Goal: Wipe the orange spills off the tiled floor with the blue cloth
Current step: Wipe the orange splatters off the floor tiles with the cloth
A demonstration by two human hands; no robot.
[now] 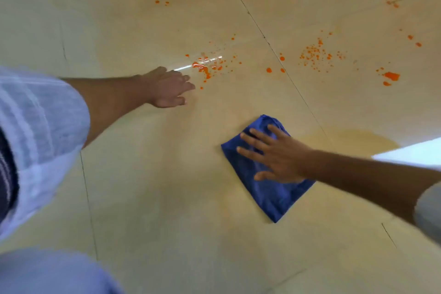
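Folded blue cloth (267,172) pressed flat on beige tiled floor (167,198) under right hand (279,157), fingers spread, nothing gripped. Left hand (167,88) laid open beside wet orange spills (205,67).

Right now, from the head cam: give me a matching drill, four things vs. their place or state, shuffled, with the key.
Things:
1. blue cloth
2. left hand
3. right hand
4. wet orange puddle

Place or state:
A. flat on the bare floor, holding nothing
B. glistening just past the left hand's fingertips
C. folded, pinned under a palm
D. fingers spread, pressing down on fabric

Pairs: 1-C, 2-A, 3-D, 4-B
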